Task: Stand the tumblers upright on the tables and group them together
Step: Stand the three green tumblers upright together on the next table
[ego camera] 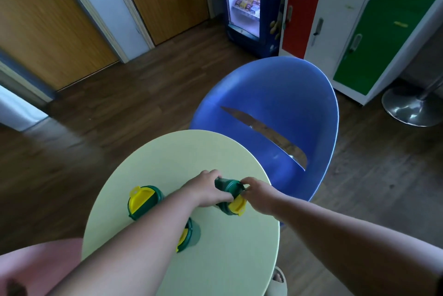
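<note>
Both hands are on one dark green plastic tumbler with a yellow flip lid (pixel 229 196), which sits near the right side of the round pale green table (pixel 167 159). The left hand (pixel 208 189) has its fingers curled round the tumbler's body; the right hand (pixel 257 196) pinches it at the lid end. It appears tilted, lid toward the person, though the hands hide its base and I cannot tell whether it touches the tabletop.

Two more green tumblers with yellow lids wait on the table: one at the left (pixel 143 201), and one partly under the left forearm (pixel 189 235) (its posture is hard to read from here).

To do this step well, the base should probably be set flat before either hand lets go, then the tumbler slid leftward toward the others, away from the edge beside the blue plastic chair (pixel 275 109).
</note>
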`<state>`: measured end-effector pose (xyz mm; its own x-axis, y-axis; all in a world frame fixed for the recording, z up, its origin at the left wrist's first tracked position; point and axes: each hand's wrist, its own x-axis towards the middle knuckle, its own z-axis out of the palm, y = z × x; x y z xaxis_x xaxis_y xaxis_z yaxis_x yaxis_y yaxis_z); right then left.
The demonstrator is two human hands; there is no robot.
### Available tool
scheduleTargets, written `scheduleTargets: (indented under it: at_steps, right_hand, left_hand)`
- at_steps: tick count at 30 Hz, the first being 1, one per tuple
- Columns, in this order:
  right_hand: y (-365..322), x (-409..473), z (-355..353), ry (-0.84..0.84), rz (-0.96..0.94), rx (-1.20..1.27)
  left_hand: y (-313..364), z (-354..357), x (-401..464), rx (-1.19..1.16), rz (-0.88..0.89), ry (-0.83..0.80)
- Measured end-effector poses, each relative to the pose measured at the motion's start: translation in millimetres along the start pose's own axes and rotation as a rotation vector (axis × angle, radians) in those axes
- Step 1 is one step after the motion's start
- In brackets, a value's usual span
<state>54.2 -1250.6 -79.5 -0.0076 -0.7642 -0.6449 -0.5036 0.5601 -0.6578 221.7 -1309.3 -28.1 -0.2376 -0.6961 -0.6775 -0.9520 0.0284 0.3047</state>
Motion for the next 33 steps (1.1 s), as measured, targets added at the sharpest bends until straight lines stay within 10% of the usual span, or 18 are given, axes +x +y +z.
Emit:
scheduleTargets:
  at_steps: [15, 33]
  right_hand:
    - [-95.1, -9.8, 44.7, 0.036, -0.258, -0.318]
    - [-126.2, 2.6, 54.1, 0.11, -0.132, -0.432]
  left_hand:
    - [-81.6, -45.0, -29.8, -0.138, 0.056, 0.229]
    - [-152.9, -52.9, -52.9, 0.017, 0.2, 0.436]
